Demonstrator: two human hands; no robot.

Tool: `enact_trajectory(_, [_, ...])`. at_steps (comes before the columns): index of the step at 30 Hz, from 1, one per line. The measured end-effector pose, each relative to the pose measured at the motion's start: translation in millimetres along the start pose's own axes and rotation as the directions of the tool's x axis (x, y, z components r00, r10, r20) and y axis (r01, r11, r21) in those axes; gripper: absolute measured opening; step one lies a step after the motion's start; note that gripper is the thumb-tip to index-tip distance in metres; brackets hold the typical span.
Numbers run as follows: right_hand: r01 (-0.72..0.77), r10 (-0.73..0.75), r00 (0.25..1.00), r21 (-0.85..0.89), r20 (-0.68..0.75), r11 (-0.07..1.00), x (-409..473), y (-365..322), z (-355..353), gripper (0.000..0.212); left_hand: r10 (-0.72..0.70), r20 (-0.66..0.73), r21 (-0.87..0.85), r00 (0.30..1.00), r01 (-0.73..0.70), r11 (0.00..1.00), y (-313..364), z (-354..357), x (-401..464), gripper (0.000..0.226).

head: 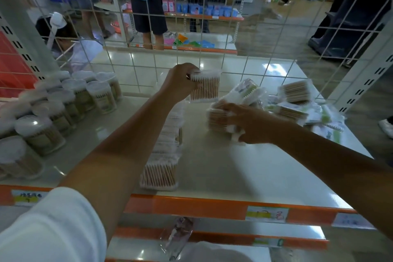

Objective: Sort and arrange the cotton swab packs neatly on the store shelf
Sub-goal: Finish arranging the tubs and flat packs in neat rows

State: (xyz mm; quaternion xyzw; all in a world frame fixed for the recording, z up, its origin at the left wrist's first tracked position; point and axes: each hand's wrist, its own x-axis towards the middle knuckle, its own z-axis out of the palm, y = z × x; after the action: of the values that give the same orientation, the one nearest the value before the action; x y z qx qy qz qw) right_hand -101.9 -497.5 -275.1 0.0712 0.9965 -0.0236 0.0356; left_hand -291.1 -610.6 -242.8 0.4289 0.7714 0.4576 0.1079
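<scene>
My left hand (181,83) grips a clear square pack of wooden cotton swabs (205,88), held upright at the far end of a row of like packs (163,155) that runs down the middle of the white shelf (244,172). My right hand (247,123) is closed on a stack of swab packs (219,118) at the shelf's right middle. Behind it lies a loose heap of swab packs (295,100), some flat, some tilted, a few with green labels.
Round tubs of cotton swabs (63,104) stand in rows on the left. A white wire grid (212,27) backs the shelf. Orange price rails (212,206) edge the front. Other people stand in the aisle beyond the grid. A plastic wrapper (176,236) lies on the lower shelf.
</scene>
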Motion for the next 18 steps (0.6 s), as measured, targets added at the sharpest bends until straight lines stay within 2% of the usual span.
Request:
enact_trajectory(2, [0.041,-0.042,0.999,-0.033,-0.033,0.999,-2,5,3,0.062,0.018,-0.001,0.063,1.0,-0.018,0.998,-1,3,3,0.044])
enact_trajectory(4, [0.03,-0.029,0.997,0.009,-0.07,1.0,-3,4,-1,0.047,0.025,-0.008,0.094,1.0,-0.024,0.995,-2,6,5,0.045])
enact_trajectory(7, [0.127,-0.115,0.96,0.028,-0.256,0.992,-3,2,-6,0.056,0.019,-0.024,0.114,1.0,-0.016,0.993,-5,8,8,0.046])
enact_trajectory(10, [0.112,-0.129,0.882,-0.063,-0.453,0.992,3,-4,-8,0.038,0.021,-0.024,0.149,0.999,-0.018,0.989,-9,9,13,0.046])
enact_trajectory(12, [0.036,-0.083,0.921,-0.13,-0.382,0.991,11,-12,-13,0.034,0.021,-0.022,0.182,1.0,-0.017,0.983,-12,9,16,0.046])
enact_trajectory(13, [-0.025,-0.025,0.969,-0.198,-0.246,0.98,15,-16,-19,0.042,0.019,-0.019,0.196,1.0,-0.015,0.981,-14,9,18,0.045])
enact_trajectory(15, [-0.123,0.111,0.992,-0.282,-0.058,0.952,25,-16,-22,0.051,0.008,-0.007,0.211,1.0,-0.007,0.977,-17,8,20,0.044])
enact_trajectory(16, [-0.161,0.156,0.987,-0.241,-0.038,0.957,29,-14,-22,0.044,0.003,0.01,0.216,1.0,-0.005,0.976,-19,7,21,0.043])
enact_trajectory(18, [-0.215,0.212,0.975,-0.044,-0.061,0.976,36,-11,-24,0.027,0.007,0.06,0.229,0.998,-0.021,0.973,-23,8,23,0.041])
